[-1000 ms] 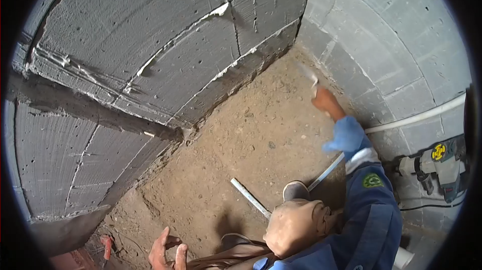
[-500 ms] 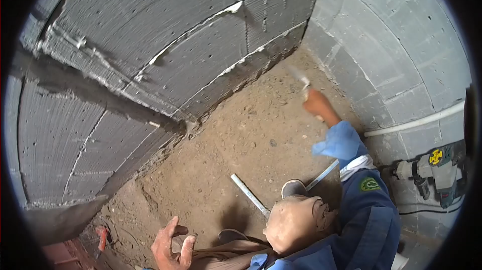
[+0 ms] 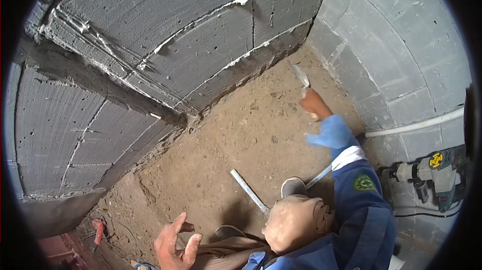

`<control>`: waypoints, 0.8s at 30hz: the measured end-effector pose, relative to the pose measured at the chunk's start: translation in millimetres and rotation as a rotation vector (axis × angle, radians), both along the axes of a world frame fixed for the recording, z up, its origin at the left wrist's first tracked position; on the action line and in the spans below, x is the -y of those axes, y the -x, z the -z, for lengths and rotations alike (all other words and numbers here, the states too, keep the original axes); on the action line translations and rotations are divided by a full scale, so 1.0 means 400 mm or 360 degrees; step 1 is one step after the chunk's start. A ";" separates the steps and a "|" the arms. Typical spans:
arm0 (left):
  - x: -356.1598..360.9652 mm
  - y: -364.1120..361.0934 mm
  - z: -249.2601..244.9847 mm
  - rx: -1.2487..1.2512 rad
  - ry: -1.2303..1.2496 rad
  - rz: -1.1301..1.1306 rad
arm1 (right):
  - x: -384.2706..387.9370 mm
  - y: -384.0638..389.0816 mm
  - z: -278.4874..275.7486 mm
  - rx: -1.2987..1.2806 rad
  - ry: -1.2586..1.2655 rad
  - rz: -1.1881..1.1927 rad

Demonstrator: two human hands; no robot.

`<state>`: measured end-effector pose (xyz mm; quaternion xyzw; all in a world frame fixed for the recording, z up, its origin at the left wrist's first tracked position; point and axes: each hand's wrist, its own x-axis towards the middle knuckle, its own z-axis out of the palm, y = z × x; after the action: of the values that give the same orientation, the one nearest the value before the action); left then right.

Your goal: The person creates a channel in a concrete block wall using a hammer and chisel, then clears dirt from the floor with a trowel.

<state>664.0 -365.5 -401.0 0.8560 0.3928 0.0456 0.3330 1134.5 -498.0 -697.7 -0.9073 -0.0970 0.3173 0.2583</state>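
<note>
My right hand (image 3: 315, 102) is wrapped round the handle of a small trowel (image 3: 301, 75). The trowel's metal blade points up and left, over the dirt floor (image 3: 226, 139) close to the corner of the two walls. Low in the view, beside my bent knee, my left hand (image 3: 175, 242) has its fingers apart and holds nothing. A pale strip (image 3: 249, 191) lies on the dirt by my knee, and a second strip (image 3: 320, 175) shows beside my shoe.
Grey block walls (image 3: 201, 54) rise at the left and right. A power drill (image 3: 442, 174) with a black cable is at the far right, below a white pipe (image 3: 416, 128). A red-handled tool (image 3: 98, 231) lies at the lower left.
My right hand and the trowel have shifted slightly left, and the blade looks sharper. The left hand has moved a little right and up. The camera view has shifted slightly.
</note>
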 end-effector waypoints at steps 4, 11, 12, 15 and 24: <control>-0.010 0.013 0.010 -0.0004 0.0088 -0.0125 | -0.019 0.046 -0.042 0.0168 0.0100 -0.0302; 0.002 0.005 0.009 0.0027 0.0001 -0.0039 | -0.028 -0.116 0.014 0.0110 0.0031 -0.0085; 0.001 0.004 0.008 0.0026 -0.0001 -0.0039 | -0.053 -0.127 0.027 -0.0010 0.0059 0.0056; -0.012 -0.007 0.013 -0.0099 0.0044 -0.0062 | -0.066 0.000 -0.027 0.0155 0.0174 -0.0313; -0.006 -0.010 0.008 0.0096 0.0066 0.0022 | -0.015 0.001 -0.066 -0.0228 0.0210 0.0142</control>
<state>668.0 -363.1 -404.2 0.8499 0.3774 0.0608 0.3627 1134.1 -492.0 -671.1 -0.9008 -0.0167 0.3752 0.2180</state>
